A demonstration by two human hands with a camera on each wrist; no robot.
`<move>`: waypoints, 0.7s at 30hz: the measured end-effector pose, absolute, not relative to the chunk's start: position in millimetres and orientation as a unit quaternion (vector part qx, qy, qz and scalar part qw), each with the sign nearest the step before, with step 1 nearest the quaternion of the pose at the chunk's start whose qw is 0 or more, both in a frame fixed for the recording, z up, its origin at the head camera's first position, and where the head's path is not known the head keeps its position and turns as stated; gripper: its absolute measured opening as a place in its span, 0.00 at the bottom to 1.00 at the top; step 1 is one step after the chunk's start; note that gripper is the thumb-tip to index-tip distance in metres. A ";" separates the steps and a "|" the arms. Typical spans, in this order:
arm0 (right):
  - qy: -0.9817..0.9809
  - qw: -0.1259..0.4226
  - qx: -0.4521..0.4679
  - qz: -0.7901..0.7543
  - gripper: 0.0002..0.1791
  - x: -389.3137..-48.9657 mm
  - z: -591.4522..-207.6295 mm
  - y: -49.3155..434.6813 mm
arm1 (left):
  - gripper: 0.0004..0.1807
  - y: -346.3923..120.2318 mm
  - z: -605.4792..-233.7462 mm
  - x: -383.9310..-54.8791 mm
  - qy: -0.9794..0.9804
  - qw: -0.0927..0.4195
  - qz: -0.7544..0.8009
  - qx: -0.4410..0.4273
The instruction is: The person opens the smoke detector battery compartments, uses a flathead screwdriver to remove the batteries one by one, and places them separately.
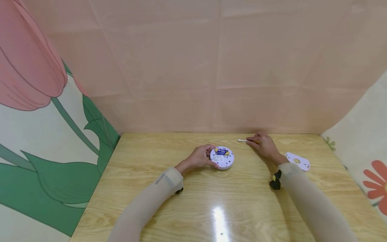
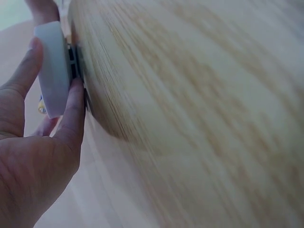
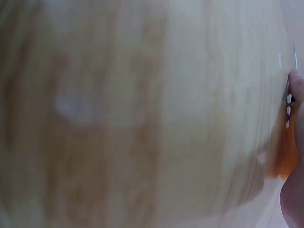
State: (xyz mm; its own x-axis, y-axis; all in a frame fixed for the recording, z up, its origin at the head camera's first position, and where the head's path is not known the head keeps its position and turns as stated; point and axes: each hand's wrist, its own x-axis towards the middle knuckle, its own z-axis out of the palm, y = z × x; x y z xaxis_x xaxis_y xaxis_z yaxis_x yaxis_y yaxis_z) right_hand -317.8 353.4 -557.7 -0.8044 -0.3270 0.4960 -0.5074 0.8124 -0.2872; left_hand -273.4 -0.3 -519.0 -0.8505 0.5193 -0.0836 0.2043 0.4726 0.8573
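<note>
The left hand [image 1: 199, 157] grips a white round disc [image 1: 222, 164] at its rim, thumb on the side nearer the person and fingers on the far side and underneath. The disc sits just right of that palm, its broad slotted face turned up; whether its underside touches the table [image 1: 242, 198] cannot be told. Being round, it has no long axis, but the blue-and-yellow battery [image 1: 222, 152] on its face lies crosswise, running left to right, the right end slanting slightly toward the person. The right hand [image 1: 266, 146] pinches a small screwdriver [image 1: 242, 140] between thumb and fingers. The screwdriver's long axis runs left to right, nearly parallel to the table's far edge; its metal tip points left, beyond the disc on the far side, while the orange handle [image 3: 289, 152] is under the fingers. The far edge, where the pink wall covering [image 1: 211, 67] begins, is close beyond the right hand and farther from the left. Beside the right wrist, on its outer side, lies a flat white plate [image 1: 303, 163] with a round hole, its length slanting toward the person at the right end. Open wood spreads between the hands, left of the left hand, and nearer the person.
</note>
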 end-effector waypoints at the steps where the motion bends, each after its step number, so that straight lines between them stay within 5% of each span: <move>1: -0.927 0.220 0.225 0.206 0.13 -318.0 -557.6 353.6 | 0.49 -0.4 -518.9 -273.6 0.840 0.169 0.468 0.215; 21: -0.942 0.175 0.188 0.214 0.19 -312.5 -553.5 354.6 | 0.49 -1.4 -521.1 -274.5 0.836 0.172 0.473 0.220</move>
